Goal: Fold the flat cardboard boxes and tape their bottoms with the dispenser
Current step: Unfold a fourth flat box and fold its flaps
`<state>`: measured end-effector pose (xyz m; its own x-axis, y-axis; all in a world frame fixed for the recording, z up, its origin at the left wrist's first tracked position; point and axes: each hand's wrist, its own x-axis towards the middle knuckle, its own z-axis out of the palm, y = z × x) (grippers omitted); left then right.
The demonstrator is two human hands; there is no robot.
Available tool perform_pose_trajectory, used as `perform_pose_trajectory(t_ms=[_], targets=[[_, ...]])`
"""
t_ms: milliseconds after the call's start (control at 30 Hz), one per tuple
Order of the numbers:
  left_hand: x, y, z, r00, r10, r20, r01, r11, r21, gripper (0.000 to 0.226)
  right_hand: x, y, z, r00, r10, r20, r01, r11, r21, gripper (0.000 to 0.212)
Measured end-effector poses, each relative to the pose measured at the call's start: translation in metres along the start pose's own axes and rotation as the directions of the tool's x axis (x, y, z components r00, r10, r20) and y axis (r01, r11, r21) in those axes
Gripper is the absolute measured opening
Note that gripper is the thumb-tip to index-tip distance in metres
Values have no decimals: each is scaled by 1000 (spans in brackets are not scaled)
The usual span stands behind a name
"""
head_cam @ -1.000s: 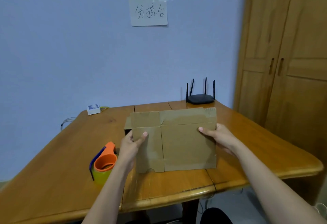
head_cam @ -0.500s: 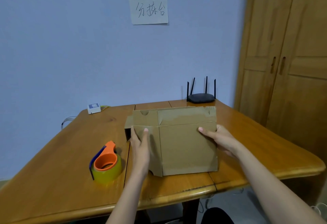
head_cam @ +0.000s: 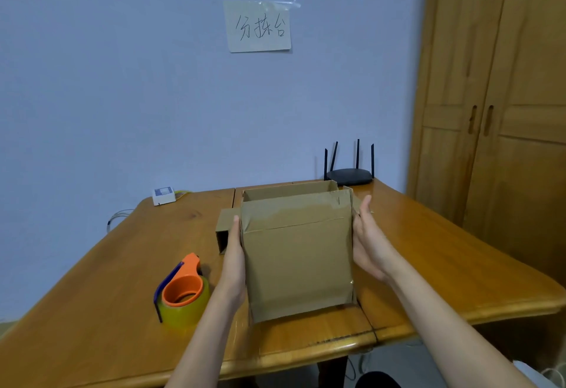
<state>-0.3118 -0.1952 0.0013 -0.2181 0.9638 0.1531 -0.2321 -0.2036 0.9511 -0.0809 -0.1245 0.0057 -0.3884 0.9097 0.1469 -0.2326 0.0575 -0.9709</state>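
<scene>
A brown cardboard box [head_cam: 298, 253] stands opened into a rectangular tube on the wooden table [head_cam: 444, 265], its top flaps up and the inside partly visible at the far edge. My left hand [head_cam: 234, 262] presses flat against its left side and my right hand [head_cam: 367, 240] against its right side, so both hold the box between the palms. A side flap juts out to the left behind my left hand. The orange tape dispenser [head_cam: 182, 291] with a yellowish roll rests on the table left of my left forearm.
A black router [head_cam: 349, 173] with antennas sits at the table's back edge. A small white device [head_cam: 164, 196] with cables lies at the back left. A wooden wardrobe [head_cam: 505, 112] stands to the right. A paper note [head_cam: 258, 26] is taped on the wall.
The flat cardboard has been pushed open into a box shape. My hands moved from its front face to its left and right sides.
</scene>
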Motion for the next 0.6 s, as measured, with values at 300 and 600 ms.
perform_pose_trajectory(t_ms=[300, 600], targets=[[-2, 0, -12, 1000, 4, 10, -4, 1000, 14, 54, 2, 17, 9, 994, -50, -99, 53, 998, 28, 50], [7, 16, -22, 998, 1, 67, -3, 999, 33, 54, 4, 4, 12, 993, -29, -116, 33, 999, 34, 50]])
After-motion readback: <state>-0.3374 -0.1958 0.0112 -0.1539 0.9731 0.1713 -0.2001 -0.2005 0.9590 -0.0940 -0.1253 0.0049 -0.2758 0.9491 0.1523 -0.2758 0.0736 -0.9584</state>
